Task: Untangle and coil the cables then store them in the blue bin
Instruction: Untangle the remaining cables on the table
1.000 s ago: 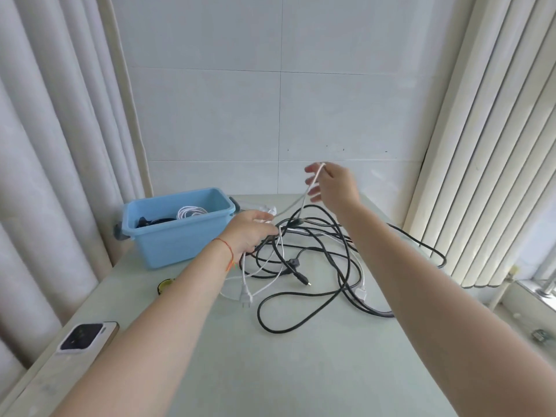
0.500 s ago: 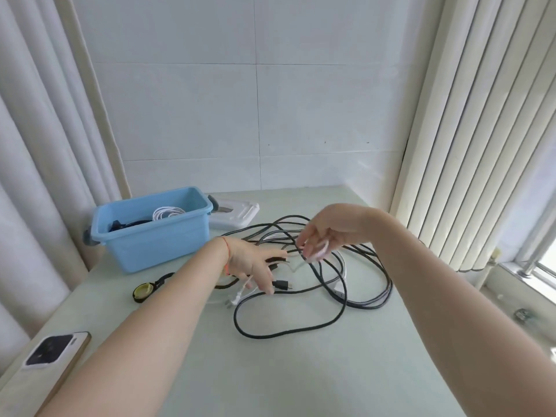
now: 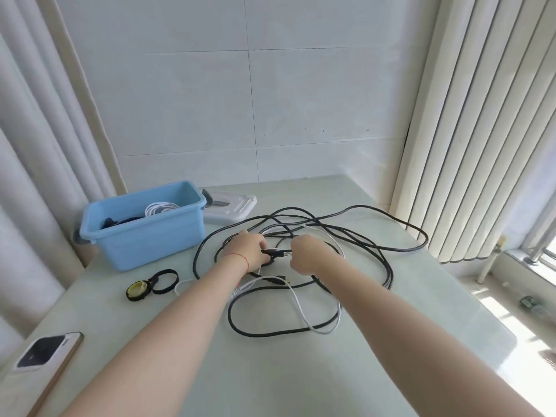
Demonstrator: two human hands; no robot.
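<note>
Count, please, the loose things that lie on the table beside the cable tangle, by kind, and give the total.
Blue bin: 1
White lid: 1
Phone: 1
Yellow-and-black tape roll: 1
Black ring: 1
Total: 5

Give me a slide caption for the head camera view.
Both hands work a black-and-white cable tangle beside the blue bin.

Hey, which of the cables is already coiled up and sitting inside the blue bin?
The white cable, a neat coil inside the blue plastic bin. The other white cable and the long black cables lie loose on the table.
</note>
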